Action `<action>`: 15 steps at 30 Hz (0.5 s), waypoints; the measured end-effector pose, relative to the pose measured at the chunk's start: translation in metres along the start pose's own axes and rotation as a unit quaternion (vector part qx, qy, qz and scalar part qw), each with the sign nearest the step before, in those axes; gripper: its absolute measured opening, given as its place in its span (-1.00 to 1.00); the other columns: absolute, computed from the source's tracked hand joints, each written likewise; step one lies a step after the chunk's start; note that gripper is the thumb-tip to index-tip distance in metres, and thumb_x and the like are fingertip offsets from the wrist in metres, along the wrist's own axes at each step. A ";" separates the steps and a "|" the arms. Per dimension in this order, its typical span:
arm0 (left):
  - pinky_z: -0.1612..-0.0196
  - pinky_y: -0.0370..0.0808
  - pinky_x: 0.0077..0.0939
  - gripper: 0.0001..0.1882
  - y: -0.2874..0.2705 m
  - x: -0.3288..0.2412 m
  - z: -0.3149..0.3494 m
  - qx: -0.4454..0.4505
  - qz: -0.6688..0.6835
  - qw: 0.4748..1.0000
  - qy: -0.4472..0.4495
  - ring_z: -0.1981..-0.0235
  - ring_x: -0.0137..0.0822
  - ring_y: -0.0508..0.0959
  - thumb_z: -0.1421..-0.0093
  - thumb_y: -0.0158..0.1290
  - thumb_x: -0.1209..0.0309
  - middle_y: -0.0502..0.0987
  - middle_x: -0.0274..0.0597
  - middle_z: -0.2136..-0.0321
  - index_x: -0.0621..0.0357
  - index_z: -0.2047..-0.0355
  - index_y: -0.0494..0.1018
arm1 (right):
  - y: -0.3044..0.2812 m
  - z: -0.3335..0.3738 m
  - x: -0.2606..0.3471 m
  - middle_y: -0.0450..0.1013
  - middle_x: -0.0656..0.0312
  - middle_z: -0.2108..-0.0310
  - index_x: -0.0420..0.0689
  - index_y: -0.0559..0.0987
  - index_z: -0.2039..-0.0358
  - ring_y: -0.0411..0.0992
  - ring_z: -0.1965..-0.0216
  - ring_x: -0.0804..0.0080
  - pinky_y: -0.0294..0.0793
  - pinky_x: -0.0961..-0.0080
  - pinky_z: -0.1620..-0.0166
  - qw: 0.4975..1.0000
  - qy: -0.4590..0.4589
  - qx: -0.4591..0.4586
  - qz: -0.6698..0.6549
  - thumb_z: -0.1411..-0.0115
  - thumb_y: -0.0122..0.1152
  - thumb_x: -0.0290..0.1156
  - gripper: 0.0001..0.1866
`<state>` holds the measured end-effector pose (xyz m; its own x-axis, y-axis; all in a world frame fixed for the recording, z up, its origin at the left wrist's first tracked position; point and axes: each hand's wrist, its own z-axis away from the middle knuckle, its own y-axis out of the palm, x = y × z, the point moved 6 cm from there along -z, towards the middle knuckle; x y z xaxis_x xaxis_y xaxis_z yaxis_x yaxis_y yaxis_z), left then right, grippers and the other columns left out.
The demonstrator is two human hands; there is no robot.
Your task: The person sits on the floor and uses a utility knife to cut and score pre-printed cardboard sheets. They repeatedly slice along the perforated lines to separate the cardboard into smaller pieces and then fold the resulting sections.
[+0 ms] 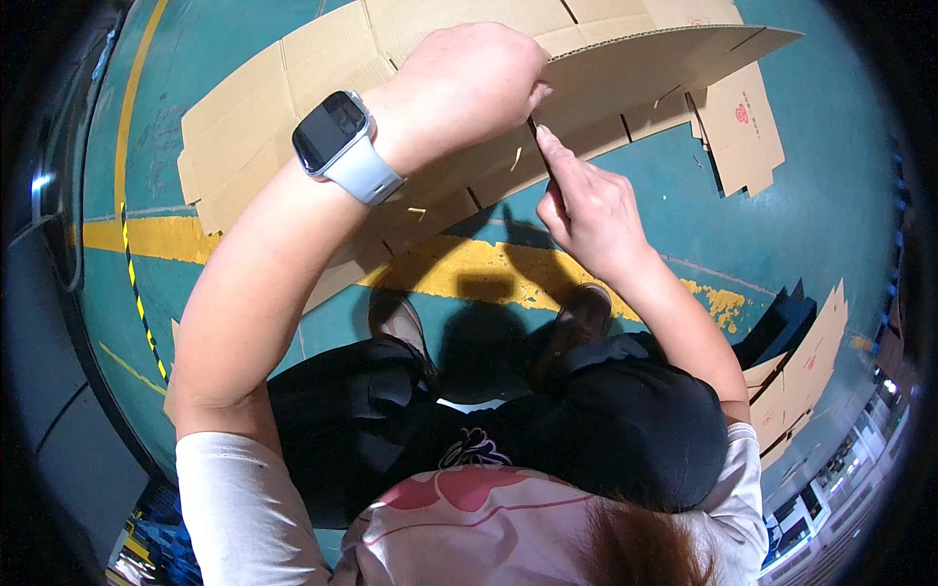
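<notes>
A large flat brown cardboard sheet (293, 107) with cut flaps is held up in front of me above the green floor. My left hand (469, 83), with a dark smartwatch on a pale band at the wrist, grips the sheet's lower edge near its middle. My right hand (586, 210) is just below it, fingers closed around a thin dark tool whose tip touches the cardboard edge beside my left thumb. Small cardboard scraps hang off the cut edge.
A smaller cardboard piece (743, 127) lies on the floor at upper right. More flat cardboard (801, 371) leans at the right. A yellow painted stripe (469, 269) crosses the green floor under my feet. A dark wall runs along the left.
</notes>
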<state>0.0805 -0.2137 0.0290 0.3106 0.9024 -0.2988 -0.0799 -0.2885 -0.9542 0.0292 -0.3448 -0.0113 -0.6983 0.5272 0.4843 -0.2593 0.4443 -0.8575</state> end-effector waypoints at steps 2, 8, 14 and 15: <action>0.31 0.48 -0.13 -0.74 -0.001 -0.001 0.000 0.006 0.001 1.000 0.001 0.44 0.06 0.53 -0.14 0.05 0.26 0.52 0.08 0.55 0.22 0.47 0.52 | -0.001 0.002 0.000 0.48 -0.01 0.44 -0.33 0.33 -0.05 0.50 0.43 0.11 0.51 0.28 0.34 1.000 0.000 0.004 -0.001 0.08 0.14 -0.51 -0.41; 0.30 0.48 -0.13 -0.77 -0.001 -0.001 0.001 -0.001 0.005 1.000 0.005 0.43 0.06 0.53 -0.13 0.05 0.28 0.52 0.08 0.54 0.22 0.46 0.52 | -0.009 0.003 0.004 0.48 0.00 0.46 -0.33 0.34 -0.03 0.50 0.43 0.12 0.51 0.29 0.35 1.000 -0.002 0.001 -0.011 0.07 0.13 -0.52 -0.43; 0.31 0.48 -0.14 -0.77 -0.001 -0.002 0.003 -0.013 0.012 1.000 0.017 0.43 0.05 0.54 -0.13 0.06 0.28 0.52 0.08 0.54 0.22 0.45 0.52 | -0.006 -0.009 0.004 0.47 0.00 0.47 -0.34 0.34 -0.02 0.50 0.44 0.14 0.51 0.30 0.36 1.000 -0.018 -0.021 -0.001 0.07 0.13 -0.52 -0.44; 0.31 0.48 -0.14 -0.77 -0.001 -0.002 0.002 -0.006 0.010 1.000 0.016 0.43 0.05 0.54 -0.13 0.06 0.28 0.52 0.08 0.54 0.22 0.45 0.52 | -0.005 -0.010 0.004 0.47 0.00 0.48 -0.34 0.34 -0.03 0.50 0.45 0.14 0.51 0.30 0.36 1.000 -0.019 -0.023 0.001 0.07 0.14 -0.52 -0.43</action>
<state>0.0779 -0.2147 0.0308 0.3399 0.8855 -0.3169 -0.0756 -0.3102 -0.9477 0.0343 -0.3379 -0.0034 -0.7241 0.5010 0.4741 -0.2273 0.4756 -0.8498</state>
